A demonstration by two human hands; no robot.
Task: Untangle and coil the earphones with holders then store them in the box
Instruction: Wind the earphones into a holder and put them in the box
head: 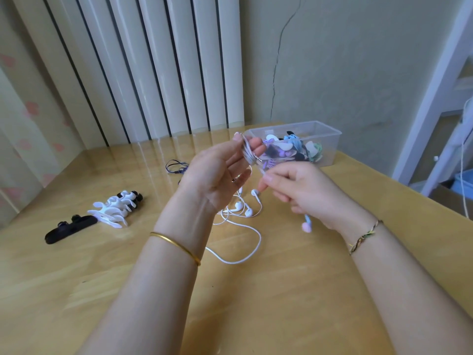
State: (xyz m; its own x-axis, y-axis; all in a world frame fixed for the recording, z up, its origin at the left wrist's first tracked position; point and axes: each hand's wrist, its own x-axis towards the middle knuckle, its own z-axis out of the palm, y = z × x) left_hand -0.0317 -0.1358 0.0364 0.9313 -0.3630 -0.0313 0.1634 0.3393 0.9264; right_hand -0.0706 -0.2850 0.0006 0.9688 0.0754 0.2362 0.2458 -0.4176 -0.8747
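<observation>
My left hand (220,167) is raised above the table with a white earphone cable (247,152) coiled around its fingers. My right hand (299,190) pinches the loose end of that cable near the plug, just right of the left hand. A pink and blue item (306,224) hangs below my right palm. White earbuds and slack cable (245,211) lie on the table under my hands. The clear plastic box (330,139) stands behind, holding several coiled earphones. White holders (112,210) and black holders (69,229) lie at the left.
A dark blue earphone cable (176,167) lies on the wooden table (102,278) behind my left hand. A white radiator (153,67) stands against the wall at the back. White shelving (440,98) rises past the table's right edge.
</observation>
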